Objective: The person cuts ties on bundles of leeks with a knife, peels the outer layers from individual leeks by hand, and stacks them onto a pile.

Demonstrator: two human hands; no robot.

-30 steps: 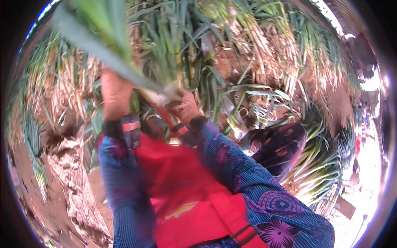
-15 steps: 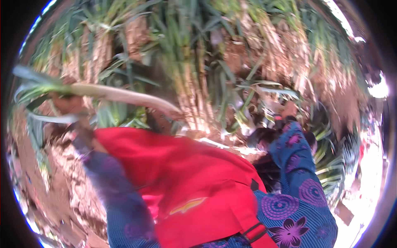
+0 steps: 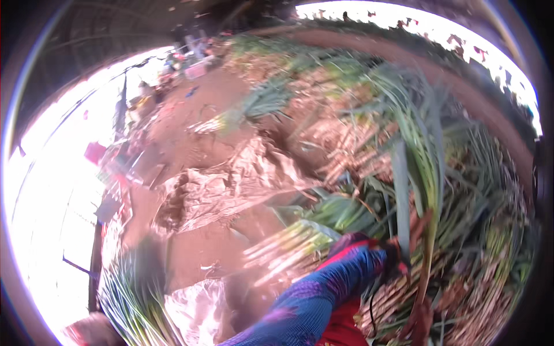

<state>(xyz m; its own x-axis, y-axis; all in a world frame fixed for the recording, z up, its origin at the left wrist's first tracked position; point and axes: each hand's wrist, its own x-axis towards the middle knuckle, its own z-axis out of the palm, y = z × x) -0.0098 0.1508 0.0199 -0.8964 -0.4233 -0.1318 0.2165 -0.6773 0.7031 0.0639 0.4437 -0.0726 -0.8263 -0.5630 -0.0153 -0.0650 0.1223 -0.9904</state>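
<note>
A long leek (image 3: 429,248) stands nearly upright at the right, its green leaves fanning out at the top and its pale stalk pointing down. My left hand (image 3: 418,228), at the end of a blue patterned sleeve, grips it at mid-length. Around the lower stalk closes my right hand (image 3: 423,322), blurred and partly cut off by the dim lower edge. Beside my left forearm lies a bundle of leeks (image 3: 288,251) with white ends toward the left. Part of a red apron (image 3: 343,326) shows below the sleeve.
Heaped leeks (image 3: 490,265) cover the ground at the right and far side. Crumpled brown sheeting (image 3: 242,179) lies mid-left, with a small leek bundle (image 3: 248,109) beyond it. Another bundle (image 3: 135,300) and a pale plastic sheet (image 3: 199,311) lie near left.
The view has swung left, bringing the open ground and sheeting in. The leek in my left hand has gone from lying sideways to nearly upright, and my right hand now holds its lower stalk.
</note>
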